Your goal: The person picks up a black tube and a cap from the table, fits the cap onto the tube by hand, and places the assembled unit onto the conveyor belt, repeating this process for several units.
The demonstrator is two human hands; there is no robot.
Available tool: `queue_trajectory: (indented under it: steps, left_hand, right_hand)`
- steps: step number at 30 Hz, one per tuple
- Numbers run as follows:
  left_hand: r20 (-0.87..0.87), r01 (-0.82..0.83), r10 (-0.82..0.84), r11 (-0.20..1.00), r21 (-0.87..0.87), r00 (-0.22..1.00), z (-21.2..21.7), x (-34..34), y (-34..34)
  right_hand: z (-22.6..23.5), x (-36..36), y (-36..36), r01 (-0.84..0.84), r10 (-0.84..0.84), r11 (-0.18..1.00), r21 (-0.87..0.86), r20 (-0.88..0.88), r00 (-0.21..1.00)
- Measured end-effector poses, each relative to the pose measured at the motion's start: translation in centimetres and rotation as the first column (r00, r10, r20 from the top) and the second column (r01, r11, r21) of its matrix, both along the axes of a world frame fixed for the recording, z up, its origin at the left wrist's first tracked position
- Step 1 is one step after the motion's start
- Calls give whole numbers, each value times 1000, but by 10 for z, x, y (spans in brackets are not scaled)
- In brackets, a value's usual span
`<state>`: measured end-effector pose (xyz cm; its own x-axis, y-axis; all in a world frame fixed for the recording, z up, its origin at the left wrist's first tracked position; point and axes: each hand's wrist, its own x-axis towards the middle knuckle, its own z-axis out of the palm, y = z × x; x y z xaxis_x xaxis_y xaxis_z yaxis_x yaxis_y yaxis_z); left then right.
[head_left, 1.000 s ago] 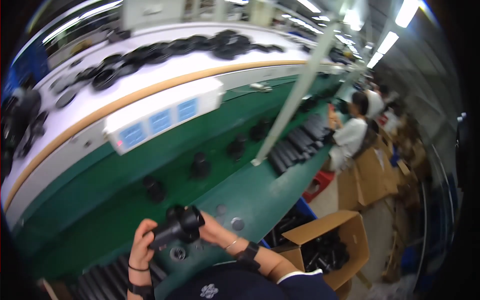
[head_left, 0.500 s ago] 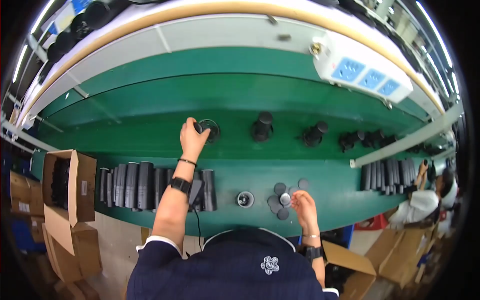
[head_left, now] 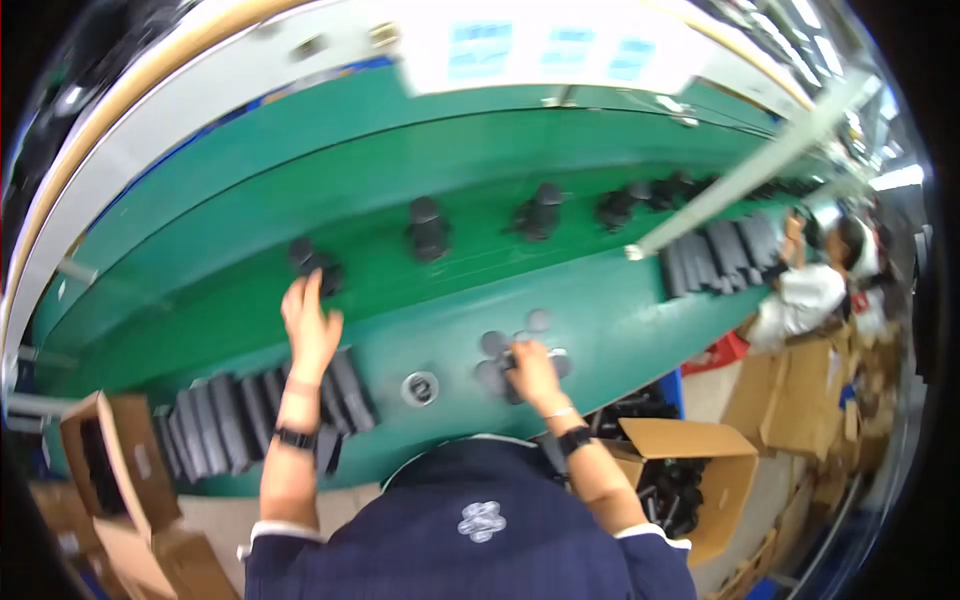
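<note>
Head view: left hand (head_left: 314, 330), grip wide, at the leftmost unit (head_left: 306, 258), contact unclear. Right hand (head_left: 535, 374) over discs (head_left: 494, 343); cannot tell whether its grip holds one. Apparently done: black units (head_left: 428, 230) rowed along the desk (head_left: 610, 300). Apparently outstanding: discs, tubes (head_left: 230, 422), cup (head_left: 420, 389).
</note>
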<state>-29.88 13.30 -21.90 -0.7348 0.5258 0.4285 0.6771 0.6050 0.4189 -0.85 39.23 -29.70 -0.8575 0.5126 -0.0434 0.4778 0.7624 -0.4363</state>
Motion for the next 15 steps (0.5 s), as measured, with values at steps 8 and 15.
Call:
queue_trajectory:
  steps: [8, 15]
  left_hand:
    - [673, 400, -399, 902, 165, 623, -30, 134, -32]
    - [577, 308, -507, 858, 411, 640, -61, 150, 11]
  right_hand:
    - [-18, -8, -19, 9, -9, 1000, 1, 165, 986]
    - [-13, -4, -7, 49, -46, 998, -34, 67, 997]
